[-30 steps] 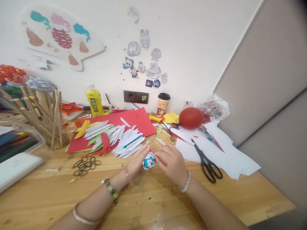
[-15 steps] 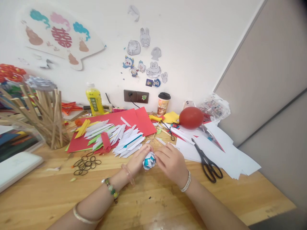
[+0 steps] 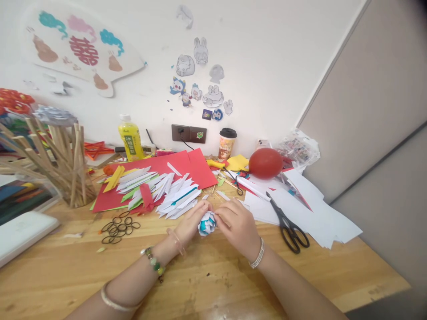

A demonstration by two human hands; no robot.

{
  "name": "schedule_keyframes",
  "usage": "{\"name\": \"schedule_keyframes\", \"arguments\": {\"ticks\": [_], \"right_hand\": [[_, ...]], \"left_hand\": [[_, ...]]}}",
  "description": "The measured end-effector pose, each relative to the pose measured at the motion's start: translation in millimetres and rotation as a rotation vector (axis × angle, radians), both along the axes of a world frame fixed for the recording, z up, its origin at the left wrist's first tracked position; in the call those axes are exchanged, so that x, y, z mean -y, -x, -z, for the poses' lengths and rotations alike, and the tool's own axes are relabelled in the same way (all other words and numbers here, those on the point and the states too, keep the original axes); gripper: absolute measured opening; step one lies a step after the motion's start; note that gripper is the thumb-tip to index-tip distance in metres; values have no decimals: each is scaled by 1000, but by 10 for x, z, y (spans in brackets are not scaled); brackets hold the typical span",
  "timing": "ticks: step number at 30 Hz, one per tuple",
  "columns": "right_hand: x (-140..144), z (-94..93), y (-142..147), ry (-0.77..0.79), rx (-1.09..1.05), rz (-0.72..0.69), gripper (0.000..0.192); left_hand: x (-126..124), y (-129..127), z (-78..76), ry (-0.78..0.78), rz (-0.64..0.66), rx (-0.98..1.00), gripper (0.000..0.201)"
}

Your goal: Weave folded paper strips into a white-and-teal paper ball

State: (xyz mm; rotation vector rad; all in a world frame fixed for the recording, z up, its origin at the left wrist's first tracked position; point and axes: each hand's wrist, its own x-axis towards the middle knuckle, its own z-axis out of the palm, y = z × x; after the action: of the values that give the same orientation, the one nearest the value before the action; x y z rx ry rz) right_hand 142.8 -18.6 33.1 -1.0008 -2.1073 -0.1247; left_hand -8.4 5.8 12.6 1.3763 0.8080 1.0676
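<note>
The paper ball [image 3: 207, 223] (white and blue folds) sits just above the table [image 3: 213, 275], pinched between left hand [image 3: 192, 223] and right hand [image 3: 237, 226]; gentle, even pressure should keep the folds together.

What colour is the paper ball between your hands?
The paper ball is mostly white with teal-blue patches, held between the left hand and right hand; head view.

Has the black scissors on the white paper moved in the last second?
No. The black scissors lie at the same spot and angle on the white paper; the tiny shift matches the red balloon, so the camera moved.
</note>
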Motion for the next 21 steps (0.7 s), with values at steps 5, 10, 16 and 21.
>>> {"name": "schedule_keyframes", "arguments": {"ticks": [5, 10, 16, 21], "right_hand": [[11, -2, 5, 14, -28, -7, 15], [24, -43, 7, -2, -27, -10, 15], [20, -26, 11, -10, -26, -6, 16], [20, -16, 12, 1, -41, -16, 17]], "left_hand": [[4, 13, -45, -38, 12, -48, 24], [8, 16, -72, -59, 7, -65, 23], [29, 16, -109, -90, -7, -119, 22], [23, 17, -92, -91, -28, -134, 20]]}}
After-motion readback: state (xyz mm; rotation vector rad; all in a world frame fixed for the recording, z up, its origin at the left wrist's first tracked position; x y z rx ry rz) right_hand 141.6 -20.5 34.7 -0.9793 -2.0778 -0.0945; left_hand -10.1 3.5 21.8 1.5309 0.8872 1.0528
